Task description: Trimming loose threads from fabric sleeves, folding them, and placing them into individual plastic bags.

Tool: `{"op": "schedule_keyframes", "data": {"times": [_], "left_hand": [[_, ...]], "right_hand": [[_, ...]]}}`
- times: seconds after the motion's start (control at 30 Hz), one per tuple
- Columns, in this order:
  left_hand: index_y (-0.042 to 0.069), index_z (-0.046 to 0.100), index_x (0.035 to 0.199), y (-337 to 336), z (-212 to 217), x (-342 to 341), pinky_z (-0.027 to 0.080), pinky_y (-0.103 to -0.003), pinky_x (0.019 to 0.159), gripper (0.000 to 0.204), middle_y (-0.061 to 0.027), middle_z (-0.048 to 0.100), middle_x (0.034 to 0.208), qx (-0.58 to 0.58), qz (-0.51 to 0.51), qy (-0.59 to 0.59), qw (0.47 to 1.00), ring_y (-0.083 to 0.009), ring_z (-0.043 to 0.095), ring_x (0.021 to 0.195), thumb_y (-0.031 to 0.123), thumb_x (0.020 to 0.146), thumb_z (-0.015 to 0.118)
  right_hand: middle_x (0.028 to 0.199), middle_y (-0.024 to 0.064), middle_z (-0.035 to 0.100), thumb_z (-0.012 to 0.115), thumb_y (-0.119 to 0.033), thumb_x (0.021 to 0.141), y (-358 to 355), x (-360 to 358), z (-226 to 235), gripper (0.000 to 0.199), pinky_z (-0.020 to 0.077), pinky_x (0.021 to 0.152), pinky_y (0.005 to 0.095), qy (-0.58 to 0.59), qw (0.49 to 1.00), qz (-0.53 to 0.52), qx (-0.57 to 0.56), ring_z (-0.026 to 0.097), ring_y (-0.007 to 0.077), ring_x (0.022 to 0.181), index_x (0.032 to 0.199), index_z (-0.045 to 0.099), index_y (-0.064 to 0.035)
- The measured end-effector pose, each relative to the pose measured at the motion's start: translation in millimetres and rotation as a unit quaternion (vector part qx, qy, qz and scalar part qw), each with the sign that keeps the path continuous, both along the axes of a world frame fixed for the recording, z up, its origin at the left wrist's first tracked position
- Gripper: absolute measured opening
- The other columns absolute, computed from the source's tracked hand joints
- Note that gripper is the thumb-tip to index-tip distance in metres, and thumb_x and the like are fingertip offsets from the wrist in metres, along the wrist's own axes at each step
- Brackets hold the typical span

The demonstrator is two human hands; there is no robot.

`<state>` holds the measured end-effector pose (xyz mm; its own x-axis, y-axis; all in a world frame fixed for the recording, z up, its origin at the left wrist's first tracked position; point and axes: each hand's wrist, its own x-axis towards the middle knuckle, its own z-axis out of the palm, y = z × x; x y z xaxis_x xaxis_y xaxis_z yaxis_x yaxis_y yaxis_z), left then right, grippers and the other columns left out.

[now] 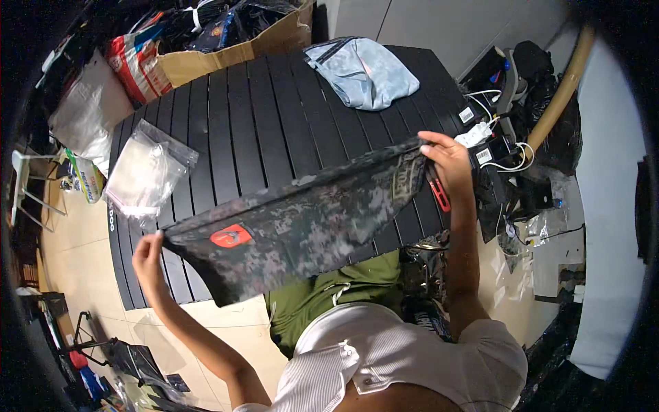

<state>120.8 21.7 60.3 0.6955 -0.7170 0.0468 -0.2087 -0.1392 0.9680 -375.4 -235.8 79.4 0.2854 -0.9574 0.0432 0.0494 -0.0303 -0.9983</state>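
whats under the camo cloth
The slatted black table shows around the camo cloth, with green clothing past its lower edge; anything directly beneath the cloth is covered and cannot be seen.

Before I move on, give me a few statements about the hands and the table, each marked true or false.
1. The left hand and right hand hold the camouflage cloth stretched between them. True.
2. The camouflage cloth is plain white. False: it is dark-patterned, with a red-orange patch.
3. A light-blue cloth lies toward the far edge of the black table. True.
4. The clear plastic packaging lies on the black table's right side. False: the clear plastic packaging lies on its left.
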Motion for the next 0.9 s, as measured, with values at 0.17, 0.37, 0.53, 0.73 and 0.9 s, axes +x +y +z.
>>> {"op": "schedule_keyframes", "data": {"times": [0.17, 0.37, 0.53, 0.73, 0.9], "left_hand": [[-0.003, 0.056, 0.099, -1.9, 35.4, 15.9, 0.04, -0.026, 0.078, 0.028, -0.0057, 0.058, 0.097, -0.184, -0.014, 0.118, 0.976, -0.011, 0.052, 0.084, 0.023, 0.093, 0.051], [-0.01, 0.05, 0.114, -15.9, 47.8, 30.1, 0.041, -0.032, 0.094, 0.042, -0.0165, 0.057, 0.114, -0.213, -0.033, 0.106, 0.971, -0.017, 0.055, 0.102, 0.026, 0.092, 0.051], [-0.006, 0.054, 0.105, -16.8, 39.0, 46.3, 0.042, -0.031, 0.091, 0.032, -0.0133, 0.061, 0.104, -0.283, -0.074, 0.202, 0.935, -0.0175, 0.057, 0.096, 0.023, 0.092, 0.051], [-0.001, 0.056, 0.099, -16.5, 42.2, 39.7, 0.047, -0.026, 0.079, 0.017, -0.0097, 0.062, 0.097, -0.269, -0.035, 0.155, 0.95, -0.0143, 0.06, 0.086, 0.014, 0.09, 0.054], [0.002, 0.058, 0.09, -10.6, 55.8, 37.5, 0.047, -0.024, 0.073, 0.009, -0.0056, 0.062, 0.089, -0.258, 0.04, 0.133, 0.956, -0.0113, 0.058, 0.078, 0.011, 0.089, 0.055]], "right_hand": [[0.1, 0.0115, 0.062, 0.057, 0.004, 0.082, -8.3, -3.0, 37.3, 0.025, 0.0445, 0.083, 0.0242, -0.139, 0.989, 0.033, -0.039, 0.058, 0.0139, 0.09, 0.106, 0.059, 0.007], [0.098, 0.0119, 0.063, 0.058, 0.005, 0.081, -6.9, 1.5, 52.7, 0.021, 0.0446, 0.083, 0.0241, -0.108, 0.992, -0.015, -0.069, 0.058, 0.0141, 0.089, 0.102, 0.06, 0.0073], [0.093, 0.0082, 0.062, 0.059, 0.005, 0.081, 0.5, 4.6, 60.3, 0.02, 0.0437, 0.077, 0.0215, -0.011, 0.984, -0.097, -0.146, 0.056, 0.0108, 0.083, 0.101, 0.061, 0.0067], [0.091, 0.0068, 0.061, 0.06, 0.006, 0.079, 3.1, -5.4, 66.8, 0.026, 0.0426, 0.072, 0.0187, -0.111, 0.991, -0.009, -0.069, 0.055, 0.0082, 0.079, 0.105, 0.059, 0.0075], [0.089, 0.0051, 0.06, 0.061, 0.006, 0.078, 7.8, -5.6, 69.9, 0.029, 0.0425, 0.073, 0.018, 0.005, 0.992, -0.033, -0.124, 0.055, 0.0078, 0.078, 0.106, 0.058, 0.0077]]}}
